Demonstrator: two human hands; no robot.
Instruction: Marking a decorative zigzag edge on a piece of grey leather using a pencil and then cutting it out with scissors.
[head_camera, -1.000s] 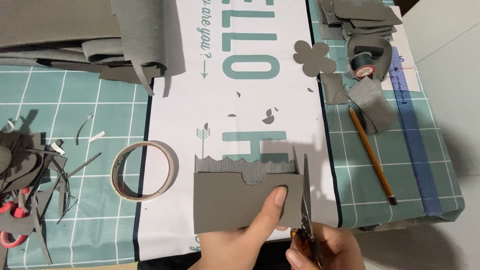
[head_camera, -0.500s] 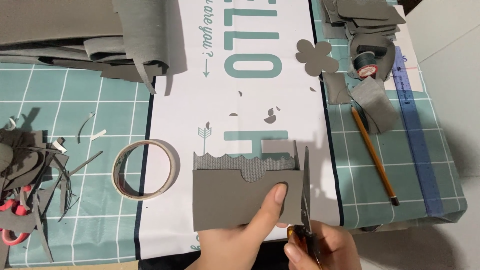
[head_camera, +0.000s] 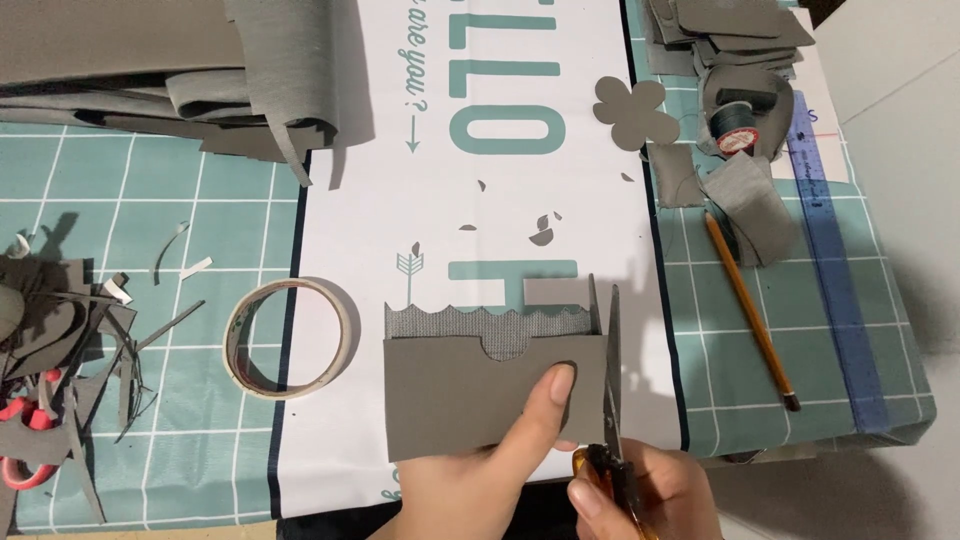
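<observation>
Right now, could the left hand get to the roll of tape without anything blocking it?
Probably yes: the left hand grips the grey folded piece, and the tape roll lies just left of it with bare mat between.

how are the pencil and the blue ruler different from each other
The pencil is thin, round and brown with a dark tip; the ruler is wide, flat and translucent blue. The pencil lies slanted across the grid mat; the ruler runs along the mat's right edge. Both are long, straight and lie untouched right of the hands.

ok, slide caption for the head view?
Left hand holds grey pouch; right hand trims its edge with scissors.
</observation>
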